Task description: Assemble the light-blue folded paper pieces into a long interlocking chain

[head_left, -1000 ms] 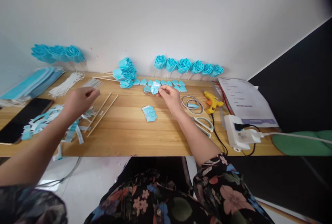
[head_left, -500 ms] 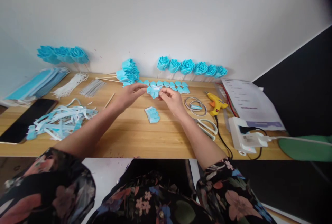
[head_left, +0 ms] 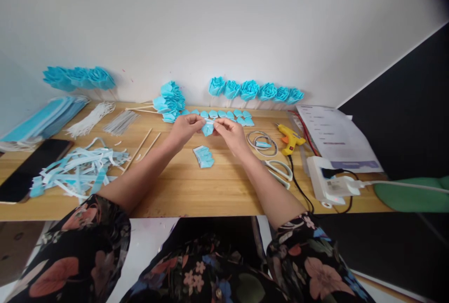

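Observation:
Between my two hands a light-blue fabric petal piece (head_left: 208, 128) is held up over the table. My left hand (head_left: 186, 129) pinches its left edge, thumb against fingers. Its right edge is pinched by my right hand (head_left: 228, 131). Just below, a stack of blue petal pieces (head_left: 204, 156) lies flat on the wood. Behind my hands run rows of small blue petals (head_left: 231, 116), partly hidden by my fingers. Several finished blue flowers on sticks (head_left: 170, 99) lie in a heap to the left of these rows.
Blue flowers (head_left: 249, 90) lean on the wall. At right lie scissors (head_left: 280, 172), a yellow glue gun (head_left: 290, 138), a power strip (head_left: 321, 181) and paper sheets (head_left: 336, 139). At left are fabric scraps (head_left: 80, 167), a phone (head_left: 33, 167), face masks (head_left: 44, 120) and wooden sticks (head_left: 138, 148).
My left hand has closed on the left side of the petal piece, which now looks narrower and more bunched. The view has shifted slightly, and a second wooden stick shows beside my left forearm.

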Demonstrator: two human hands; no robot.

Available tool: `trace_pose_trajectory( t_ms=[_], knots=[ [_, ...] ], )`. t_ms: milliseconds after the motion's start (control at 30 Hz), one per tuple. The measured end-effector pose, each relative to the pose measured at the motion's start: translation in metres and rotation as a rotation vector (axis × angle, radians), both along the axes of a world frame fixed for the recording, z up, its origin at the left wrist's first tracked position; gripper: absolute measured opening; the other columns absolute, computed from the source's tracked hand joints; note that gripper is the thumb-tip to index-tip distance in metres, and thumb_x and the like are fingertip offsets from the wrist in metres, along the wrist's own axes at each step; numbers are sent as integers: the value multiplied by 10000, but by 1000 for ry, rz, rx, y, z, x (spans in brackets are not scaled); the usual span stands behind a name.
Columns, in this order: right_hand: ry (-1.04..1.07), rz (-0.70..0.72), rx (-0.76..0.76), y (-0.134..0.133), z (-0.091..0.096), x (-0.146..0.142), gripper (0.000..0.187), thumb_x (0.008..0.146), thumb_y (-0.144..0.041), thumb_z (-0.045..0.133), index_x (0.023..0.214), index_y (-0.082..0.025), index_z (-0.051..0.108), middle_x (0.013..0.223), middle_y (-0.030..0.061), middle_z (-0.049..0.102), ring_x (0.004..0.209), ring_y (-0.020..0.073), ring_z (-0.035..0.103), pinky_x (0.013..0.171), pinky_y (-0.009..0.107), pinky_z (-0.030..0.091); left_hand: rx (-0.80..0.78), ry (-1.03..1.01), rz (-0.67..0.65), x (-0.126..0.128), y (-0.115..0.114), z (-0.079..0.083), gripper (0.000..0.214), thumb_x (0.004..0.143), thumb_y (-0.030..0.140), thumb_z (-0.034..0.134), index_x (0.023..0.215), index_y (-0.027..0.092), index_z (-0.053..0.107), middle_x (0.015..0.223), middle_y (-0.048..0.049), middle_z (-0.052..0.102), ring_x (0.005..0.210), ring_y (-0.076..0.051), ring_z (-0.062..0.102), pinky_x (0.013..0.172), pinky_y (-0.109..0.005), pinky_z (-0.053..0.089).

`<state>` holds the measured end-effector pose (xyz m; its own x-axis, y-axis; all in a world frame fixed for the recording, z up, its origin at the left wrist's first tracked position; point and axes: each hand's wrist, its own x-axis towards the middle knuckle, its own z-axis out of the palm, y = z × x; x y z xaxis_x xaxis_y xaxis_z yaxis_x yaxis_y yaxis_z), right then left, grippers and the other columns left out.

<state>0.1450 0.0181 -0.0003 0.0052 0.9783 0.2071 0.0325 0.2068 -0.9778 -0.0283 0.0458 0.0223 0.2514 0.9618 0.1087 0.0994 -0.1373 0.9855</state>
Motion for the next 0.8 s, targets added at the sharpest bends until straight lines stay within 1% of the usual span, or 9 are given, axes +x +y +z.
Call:
trace_pose_trajectory(
  t_ms=[100,267,467,633,700,800],
  knots=[
    [12,0,-15,1,-1,0,270,778,-477,694,818,-210,707,755,-1,712,732,164,669,765,322,572,3,-12,7,1,-1,-2,271,696,434,718,667,176,644,617,2,617,613,-132,537,655,-283,455],
    [24,29,-25,1,-2,-1,288,777,-493,704,847,-214,725,770,7,720,746,163,673,788,326,570,-3,-38,14,-1,-1,-6,304,718,466,729,687,176,643,644,-10,642,625,-140,569,672,-297,495],
    [82,33,-112,0,-1,-1,329,708,-504,764,841,-207,715,741,-1,709,710,150,657,763,318,574,12,-41,8,-2,-3,-8,317,722,477,739,699,175,645,659,-10,646,635,-140,574,686,-298,501],
    [62,12,-84,-2,1,-3,283,734,-478,741,813,-209,701,695,-13,692,688,151,651,764,323,570,6,-30,-15,-3,-2,-10,286,775,448,682,690,179,629,650,-17,640,643,-147,575,698,-300,500],
    [33,-19,-50,-3,1,-3,266,756,-470,725,820,-213,703,708,-11,702,710,161,660,776,331,571,68,12,40,-4,-3,-9,238,813,412,635,744,184,634,700,-23,653,679,-155,582,704,-299,494],
    [-14,-72,5,-4,2,-3,234,785,-444,696,837,-217,709,755,-3,724,747,171,671,795,334,567,289,160,193,-4,-10,-5,182,865,358,569,819,194,634,800,-31,667,737,-161,576,725,-300,468]
  ],
)
